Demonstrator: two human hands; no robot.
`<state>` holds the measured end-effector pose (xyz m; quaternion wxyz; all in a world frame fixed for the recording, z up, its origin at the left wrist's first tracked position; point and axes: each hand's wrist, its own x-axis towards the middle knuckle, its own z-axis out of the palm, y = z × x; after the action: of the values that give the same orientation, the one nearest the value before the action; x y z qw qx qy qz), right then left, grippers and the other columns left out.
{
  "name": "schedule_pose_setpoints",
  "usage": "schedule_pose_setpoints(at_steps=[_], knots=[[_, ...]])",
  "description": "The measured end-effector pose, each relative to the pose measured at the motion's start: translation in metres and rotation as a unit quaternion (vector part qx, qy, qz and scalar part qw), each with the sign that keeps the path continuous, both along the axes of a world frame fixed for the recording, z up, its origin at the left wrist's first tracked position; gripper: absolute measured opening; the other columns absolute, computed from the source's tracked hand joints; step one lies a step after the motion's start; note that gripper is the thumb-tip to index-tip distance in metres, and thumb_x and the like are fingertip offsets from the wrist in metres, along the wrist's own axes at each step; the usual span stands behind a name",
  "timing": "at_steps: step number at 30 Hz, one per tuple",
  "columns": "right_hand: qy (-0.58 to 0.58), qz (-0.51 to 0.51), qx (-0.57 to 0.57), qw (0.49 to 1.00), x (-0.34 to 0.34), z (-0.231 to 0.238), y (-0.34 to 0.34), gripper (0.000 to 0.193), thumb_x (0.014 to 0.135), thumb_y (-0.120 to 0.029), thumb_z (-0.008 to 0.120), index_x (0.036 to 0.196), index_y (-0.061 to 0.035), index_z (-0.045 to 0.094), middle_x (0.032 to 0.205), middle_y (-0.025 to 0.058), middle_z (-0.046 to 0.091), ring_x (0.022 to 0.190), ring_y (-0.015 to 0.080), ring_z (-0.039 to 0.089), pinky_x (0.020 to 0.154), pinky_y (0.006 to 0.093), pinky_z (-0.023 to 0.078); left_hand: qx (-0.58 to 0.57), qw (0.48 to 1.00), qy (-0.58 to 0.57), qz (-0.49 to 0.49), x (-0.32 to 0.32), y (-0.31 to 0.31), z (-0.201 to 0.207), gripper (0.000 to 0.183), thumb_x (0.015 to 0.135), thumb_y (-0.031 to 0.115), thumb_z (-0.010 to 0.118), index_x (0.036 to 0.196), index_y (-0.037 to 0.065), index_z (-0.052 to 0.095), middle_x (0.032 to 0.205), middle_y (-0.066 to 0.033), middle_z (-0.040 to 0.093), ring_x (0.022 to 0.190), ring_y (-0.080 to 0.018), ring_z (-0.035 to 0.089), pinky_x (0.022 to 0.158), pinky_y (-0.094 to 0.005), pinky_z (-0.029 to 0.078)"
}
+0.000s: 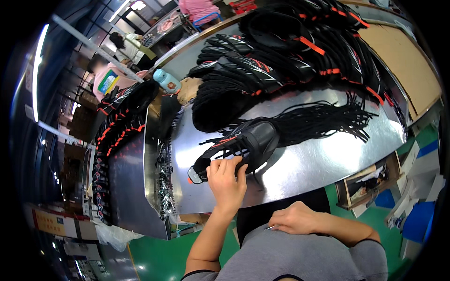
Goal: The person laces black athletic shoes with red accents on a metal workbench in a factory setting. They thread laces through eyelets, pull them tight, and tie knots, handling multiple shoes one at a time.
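Observation:
A black shoe upper [262, 142] with grey-white and orange-red markings lies on the metal table, its toe turned to the far right and its heel toward the near left. Black lace crosses its front in loose loops. My left hand [227, 180] grips the upper's near edge between thumb and fingers. Close to my body, off the table, my right hand [294, 218] is closed, and a thin pale tip [269, 228] pokes out from its fingers; the rest of that thing is hidden. Behind the upper a bundle of black shoelaces [321, 122] spreads to the right.
Nested rows of black shoe uppers [229, 89] fill the table's far side. More uppers [123, 117] line a conveyor [133, 182] at left. A light-blue bottle [165, 79] stands at the far left corner. An open drawer [370, 185] sits below right. Several people work farther back.

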<state>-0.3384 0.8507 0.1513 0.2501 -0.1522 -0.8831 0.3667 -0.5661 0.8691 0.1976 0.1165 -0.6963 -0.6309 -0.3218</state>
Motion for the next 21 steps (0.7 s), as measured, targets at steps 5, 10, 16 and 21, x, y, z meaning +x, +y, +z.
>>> schedule_pose_setpoints(at_steps=[5, 10, 16, 21], knots=[[0.064, -0.19, -0.278, 0.939, -0.008, 0.017, 0.047, 0.014, 0.087, -0.017, 0.074, 0.094, -0.0048, 0.072, 0.078, 0.0015, 0.067, 0.066, 0.0105, 0.061, 0.059, 0.0264, 0.049, 0.02, 0.998, 0.022, -0.048, 0.012, -0.015, 0.003, 0.02, 0.073, 0.006, 0.08, 0.089, 0.009, 0.068, 0.079, -0.0009, 0.063, 0.08, -0.0224, 0.056, 0.071, -0.0381, 0.036], [0.1, -0.198, -0.378, 0.899, -0.033, 0.011, 0.06, 0.021, 0.09, -0.021, 0.074, 0.095, -0.0009, 0.07, 0.072, 0.0004, 0.065, 0.067, 0.0061, 0.055, 0.063, 0.0254, 0.047, 0.016, 0.997, 0.024, -0.07, 0.022, -0.025, 0.016, 0.019, 0.074, 0.006, 0.078, 0.091, 0.009, 0.069, 0.077, 0.0001, 0.063, 0.079, -0.0212, 0.058, 0.07, -0.0375, 0.037], [-0.014, 0.017, -0.351, 0.936, -0.014, -0.017, 0.012, 0.016, 0.094, -0.018, 0.067, 0.103, -0.005, 0.067, 0.086, 0.0036, 0.069, 0.078, 0.0132, 0.064, 0.075, 0.031, 0.051, -0.062, 0.994, -0.009, -0.09, 0.006, -0.017, 0.011, 0.027, 0.072, 0.008, 0.08, 0.098, 0.008, 0.072, 0.079, -0.0041, 0.059, 0.082, -0.0255, 0.054, 0.072, -0.0387, 0.04], [0.067, -0.139, -0.305, 0.94, -0.019, -0.005, 0.042, 0.012, 0.092, -0.012, 0.067, 0.102, -0.005, 0.065, 0.087, 0.0057, 0.067, 0.072, 0.0151, 0.064, 0.067, 0.0308, 0.05, -0.247, 0.965, -0.013, -0.082, -0.008, -0.019, -0.027, 0.022, 0.078, 0.013, 0.077, 0.099, 0.008, 0.075, 0.085, -0.0073, 0.063, 0.085, -0.0299, 0.059, 0.074, -0.0419, 0.05]])
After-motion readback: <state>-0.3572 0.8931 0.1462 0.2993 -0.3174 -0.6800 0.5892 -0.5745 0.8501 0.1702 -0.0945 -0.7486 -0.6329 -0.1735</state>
